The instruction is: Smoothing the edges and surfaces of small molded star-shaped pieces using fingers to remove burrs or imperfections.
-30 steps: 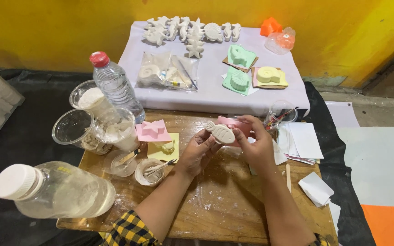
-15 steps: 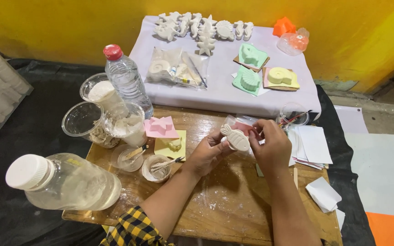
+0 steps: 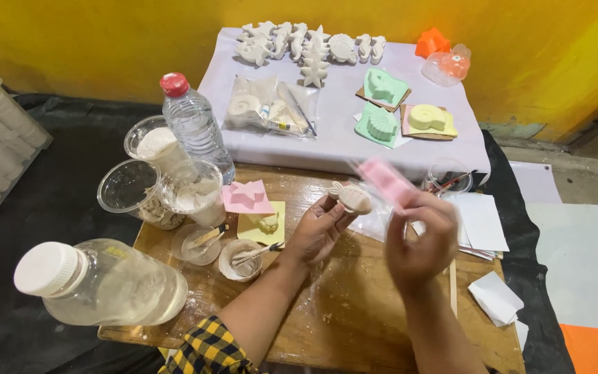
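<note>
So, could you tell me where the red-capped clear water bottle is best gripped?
Probably round the ribbed middle of the red-capped clear water bottle, from its right side. It stands upright, plastic cups crowd its left and front, and the cap end is narrower to hold.

Craft clutter around a wooden tabletop and a white-covered stand

A wooden tabletop [image 3: 354, 305] carried a red-capped water bottle [image 3: 195, 125], clear plastic cups [image 3: 127, 185] of white powder, a pink star mould [image 3: 247, 197], a yellow mould [image 3: 263, 225] and two small mixing cups [image 3: 195, 244] with sticks. A large white-lidded jar [image 3: 98, 284] lay on its side near the front edge. Behind, a white-covered stand [image 3: 340, 145] held a row of white plaster casts [image 3: 313, 45], a clear bag of supplies [image 3: 268, 107], green moulds [image 3: 382, 86], a yellow shell mould [image 3: 429, 119] and an orange mould [image 3: 430, 43]. White paper sheets [image 3: 482, 221] lay at the right.
</note>
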